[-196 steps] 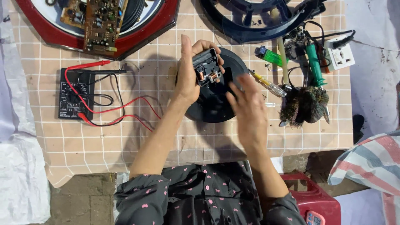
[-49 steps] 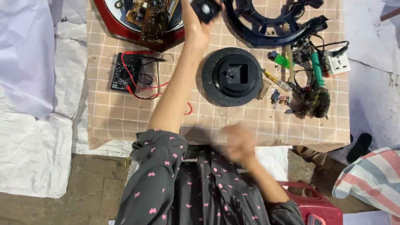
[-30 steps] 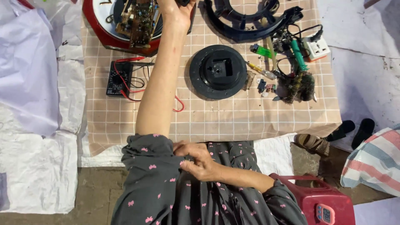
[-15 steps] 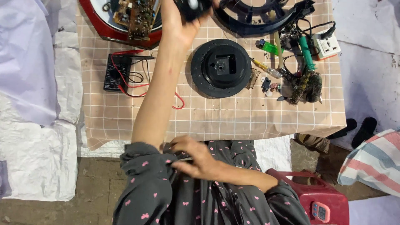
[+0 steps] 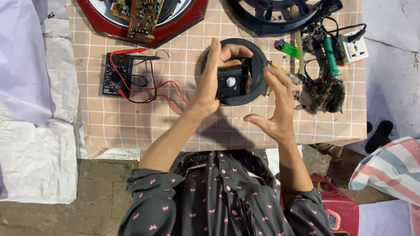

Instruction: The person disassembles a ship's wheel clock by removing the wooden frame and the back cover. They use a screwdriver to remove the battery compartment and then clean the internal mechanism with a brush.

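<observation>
- Left hand (image 5: 210,85) clenched round small black square plastic module with a pale round hub (image 5: 232,81); gripped by its left side, hub face turned up toward the camera, probably so the face could be inspected.
- Module held raised over round black plastic disc (image 5: 256,70), near the middle of the checked beige tablecloth (image 5: 131,126), slightly toward its far edge. Whether module touched disc: could not tell.
- Right hand (image 5: 275,105) released, grasping nothing; fingers spread and curved just right of the module, index tip near its right edge, seemingly poised to steady or take it.
- Black multimeter with red and black leads (image 5: 117,74) lay flat toward the left edge; leads trailed loosely toward the centre, within reach of the left arm.
- Red-rimmed round housing carrying a brown circuit board (image 5: 144,19) sat at the far edge, left of centre, partly cropped.
- Dark blue ring-shaped plastic frame (image 5: 280,19) sat at the far edge, right of centre.
- Clustered near the far right corner, apparently parked clear of the working spot: green lighter (image 5: 288,47), green-handled tool (image 5: 330,57), white socket block (image 5: 354,48), tangle of wires and small parts (image 5: 321,91).
- Red plastic container (image 5: 332,209) stood on the floor below the near edge, beside the right elbow.
</observation>
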